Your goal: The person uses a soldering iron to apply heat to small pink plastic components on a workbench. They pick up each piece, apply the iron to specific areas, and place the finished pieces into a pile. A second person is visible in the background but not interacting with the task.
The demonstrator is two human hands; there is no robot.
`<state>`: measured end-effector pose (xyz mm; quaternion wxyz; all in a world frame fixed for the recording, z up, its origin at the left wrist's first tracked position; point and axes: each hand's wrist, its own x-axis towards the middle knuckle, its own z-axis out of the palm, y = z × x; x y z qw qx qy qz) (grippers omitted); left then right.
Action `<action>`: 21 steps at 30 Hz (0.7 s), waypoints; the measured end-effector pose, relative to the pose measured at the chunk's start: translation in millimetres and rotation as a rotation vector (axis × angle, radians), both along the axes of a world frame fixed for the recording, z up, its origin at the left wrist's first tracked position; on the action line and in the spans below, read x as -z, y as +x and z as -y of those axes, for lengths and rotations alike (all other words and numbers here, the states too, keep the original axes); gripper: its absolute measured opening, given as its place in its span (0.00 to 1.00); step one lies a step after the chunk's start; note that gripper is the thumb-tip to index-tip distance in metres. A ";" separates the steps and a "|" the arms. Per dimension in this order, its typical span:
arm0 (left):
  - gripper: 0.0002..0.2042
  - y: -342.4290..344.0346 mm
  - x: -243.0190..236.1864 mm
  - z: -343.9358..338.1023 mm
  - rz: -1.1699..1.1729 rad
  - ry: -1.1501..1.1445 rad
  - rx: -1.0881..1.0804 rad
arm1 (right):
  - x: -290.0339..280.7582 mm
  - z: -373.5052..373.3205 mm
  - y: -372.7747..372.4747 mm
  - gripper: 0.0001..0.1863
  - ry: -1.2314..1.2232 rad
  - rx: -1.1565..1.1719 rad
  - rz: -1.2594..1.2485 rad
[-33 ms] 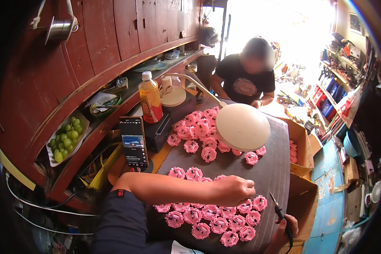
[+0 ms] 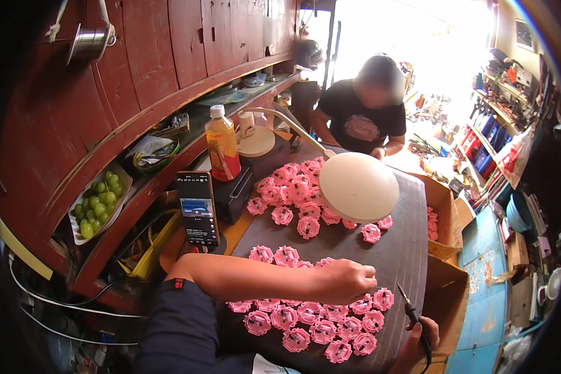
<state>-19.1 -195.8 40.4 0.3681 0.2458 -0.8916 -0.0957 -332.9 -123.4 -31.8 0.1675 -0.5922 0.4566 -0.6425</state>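
My left forearm reaches across a dark mat [image 2: 396, 249], and my left hand [image 2: 349, 280] is closed in a pinch above the pink parts; whatever its fingertips hold is too small or hidden. In my right hand [image 2: 429, 333], at the mat's near right edge, is a soldering iron [image 2: 410, 310], its tip pointing up and away. Several pink plastic parts [image 2: 323, 331] with small dark pieces in their middles lie in rows around and below my left wrist. A larger heap of the same pink parts [image 2: 296, 190] covers the far side of the mat.
A white lamp head [image 2: 359, 187] hangs over the mat. Left of it stand a phone [image 2: 197, 212] and a drink bottle [image 2: 222, 149]. Grapes [image 2: 98, 206] sit in a tray on the shelf. Cardboard boxes [image 2: 447, 302] line the right edge. Across the table sits another person [image 2: 361, 112].
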 end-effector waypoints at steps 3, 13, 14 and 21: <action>0.08 -1.4 7.4 2.0 -0.021 0.023 0.030 | -6.8 -4.6 8.8 0.09 0.036 0.079 0.022; 0.09 -1.4 4.1 3.7 0.111 -0.019 0.014 | -22.9 -18.5 16.9 0.07 0.020 0.097 -0.075; 0.09 -2.8 2.0 4.9 0.106 -0.026 0.034 | -24.7 -18.3 17.5 0.07 -0.007 0.104 -0.118; 0.06 2.9 -9.2 -2.4 0.134 0.067 0.013 | -48.5 -18.1 31.4 0.09 -0.007 -0.002 -0.176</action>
